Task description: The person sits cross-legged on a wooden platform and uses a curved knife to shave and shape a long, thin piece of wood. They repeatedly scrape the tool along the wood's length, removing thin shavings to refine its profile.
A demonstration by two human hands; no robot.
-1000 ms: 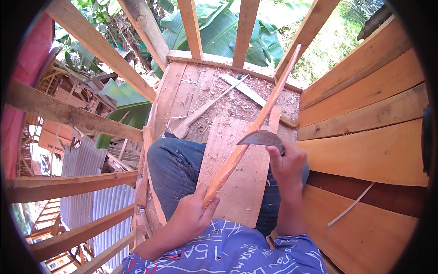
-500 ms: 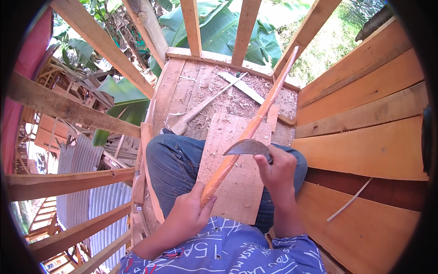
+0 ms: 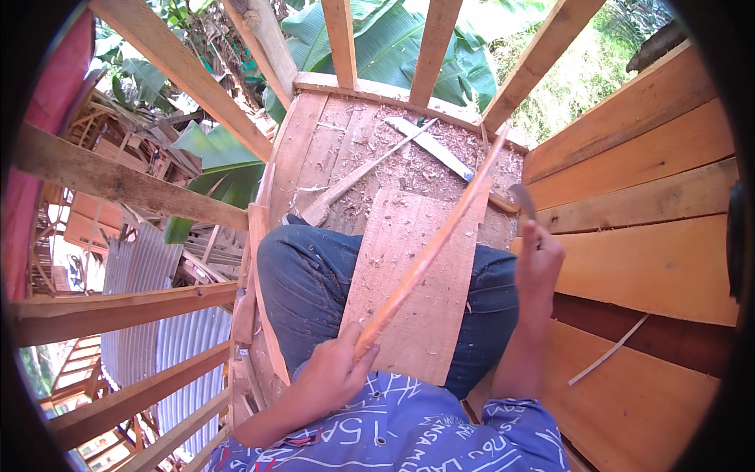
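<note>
My left hand [image 3: 338, 368] is closed round the near end of a long, tapering wooden stick [image 3: 431, 253]. The stick slants up and away to the right, across a flat wooden board [image 3: 393, 271] that lies over my lap. Out to the right, my right hand [image 3: 541, 256] grips a sickle with a short curved blade [image 3: 523, 200]; its handle is mostly hidden in my fist. The blade is apart from the stick, close to the plank wall.
Wood shavings cover the plank floor [image 3: 314, 161] ahead. On it lie a machete [image 3: 432, 149] and a paddle-shaped piece of wood [image 3: 354, 182]. A plank wall [image 3: 629, 263] rises at the right; wooden rails [image 3: 126, 311] enclose the left. Corrugated metal sheets [image 3: 189, 346] show beyond.
My right hand has swung the sickle away from the stick, to the right and farther forward. The stick's far tip has dipped slightly; my left hand keeps its hold.
</note>
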